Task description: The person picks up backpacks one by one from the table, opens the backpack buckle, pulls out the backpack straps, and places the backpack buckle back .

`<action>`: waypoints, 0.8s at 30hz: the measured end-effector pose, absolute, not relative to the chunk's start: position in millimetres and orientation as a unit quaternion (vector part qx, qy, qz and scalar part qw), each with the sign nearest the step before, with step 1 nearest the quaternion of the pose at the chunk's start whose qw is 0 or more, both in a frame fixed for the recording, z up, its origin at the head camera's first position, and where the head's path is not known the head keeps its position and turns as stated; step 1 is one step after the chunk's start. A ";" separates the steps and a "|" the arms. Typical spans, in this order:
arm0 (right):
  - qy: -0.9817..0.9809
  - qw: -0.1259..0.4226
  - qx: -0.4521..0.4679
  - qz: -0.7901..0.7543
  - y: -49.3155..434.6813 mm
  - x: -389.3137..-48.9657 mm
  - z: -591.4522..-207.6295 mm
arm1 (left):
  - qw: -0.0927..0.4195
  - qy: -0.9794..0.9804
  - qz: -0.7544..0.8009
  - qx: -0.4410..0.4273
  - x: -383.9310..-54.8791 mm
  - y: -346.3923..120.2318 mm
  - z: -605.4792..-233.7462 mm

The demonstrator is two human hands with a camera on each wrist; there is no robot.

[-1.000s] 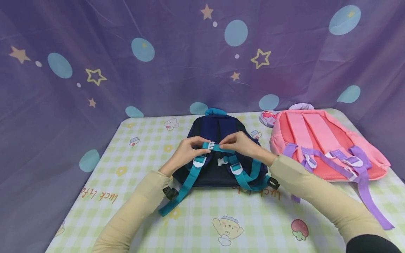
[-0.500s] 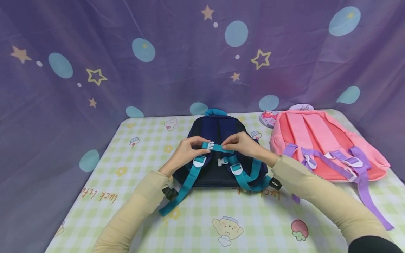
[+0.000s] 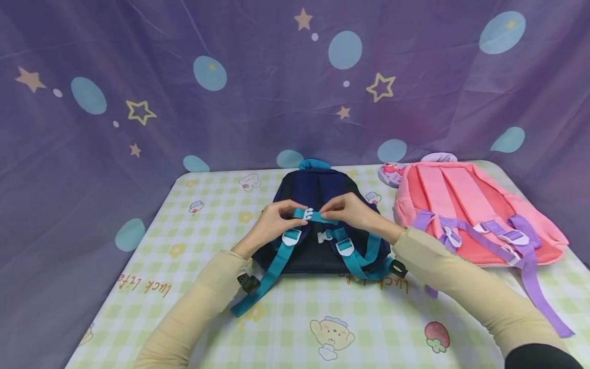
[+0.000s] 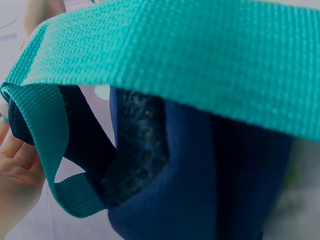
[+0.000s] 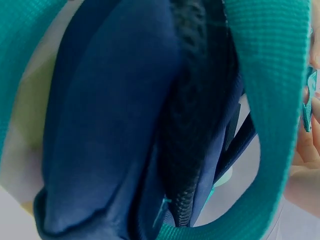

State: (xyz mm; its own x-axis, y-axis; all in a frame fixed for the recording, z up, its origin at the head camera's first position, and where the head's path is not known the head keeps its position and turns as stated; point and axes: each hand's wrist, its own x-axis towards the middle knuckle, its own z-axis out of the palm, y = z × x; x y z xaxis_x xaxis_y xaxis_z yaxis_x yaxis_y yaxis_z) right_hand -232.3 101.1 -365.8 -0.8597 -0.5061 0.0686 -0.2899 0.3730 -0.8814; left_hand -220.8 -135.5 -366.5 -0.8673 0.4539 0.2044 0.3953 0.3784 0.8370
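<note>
A navy backpack [image 3: 318, 185] lies with its shoulder straps up in the middle of the head view. Across it, a short teal webbing strap [image 3: 317, 217] carries a white plastic buckle [image 3: 308, 213]. My left hand [image 3: 273, 221] pinches the buckle end between thumb and fingers. On the other side, the thumb and fingers of my right hand [image 3: 350, 210] pinch the webbing just right of the buckle. A separate white buckle piece [image 3: 324, 236] hangs below. Teal webbing and the bag fill most of both wrist views, so the fingertips are largely hidden there.
To the right lies a pink backpack [image 3: 438, 192] with purple straps [image 3: 534, 287] trailing over the table. Teal strap tails [image 3: 262, 287] spread from the navy bag toward the front. The checked tablecloth [image 3: 175, 302] reaches back to a purple curtain [image 3: 258, 113].
My right fingertips shift slightly right along the webbing, then back left toward the buckle. The left hand keeps its pinch almost unmoved, and both backpacks stay where they were.
</note>
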 end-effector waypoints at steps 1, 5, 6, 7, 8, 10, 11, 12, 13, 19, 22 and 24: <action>0.822 0.105 -0.244 -0.504 100.8 -232.3 -365.3 | 0.029 0.830 0.494 0.257 -221.0 -135.2 -366.1; 0.822 0.103 -0.245 -0.504 99.6 -232.4 -363.7 | 0.030 0.833 0.489 0.256 -221.7 -134.1 -365.0; 0.822 0.104 -0.244 -0.503 99.3 -232.5 -363.5 | 0.031 0.833 0.489 0.255 -222.0 -133.9 -365.1; 0.822 0.105 -0.244 -0.503 98.9 -232.5 -363.3 | 0.032 0.833 0.489 0.255 -222.1 -133.9 -365.2; 0.822 0.106 -0.244 -0.503 98.6 -232.6 -363.1 | 0.032 0.833 0.490 0.255 -222.1 -133.9 -365.3; 0.822 0.107 -0.245 -0.503 97.7 -232.5 -362.7 | 0.032 0.832 0.491 0.256 -222.4 -133.8 -365.9; 0.822 0.107 -0.245 -0.503 97.4 -232.5 -362.5 | 0.032 0.831 0.493 0.257 -222.7 -133.7 -366.2; 0.822 0.108 -0.245 -0.503 97.1 -232.4 -362.4 | 0.033 0.830 0.494 0.257 -222.8 -133.5 -366.4; 0.821 0.108 -0.246 -0.504 96.8 -232.4 -362.3 | 0.033 0.829 0.495 0.258 -222.9 -133.2 -366.7; 0.821 0.108 -0.246 -0.504 96.2 -232.7 -362.5 | 0.036 0.830 0.494 0.257 -223.4 -132.4 -367.3; 0.821 0.107 -0.248 -0.503 96.9 -232.3 -362.4 | 0.036 0.832 0.491 0.256 -223.5 -132.9 -367.2; 0.822 0.106 -0.248 -0.502 97.8 -232.0 -362.5 | 0.037 0.833 0.490 0.255 -223.6 -133.3 -367.2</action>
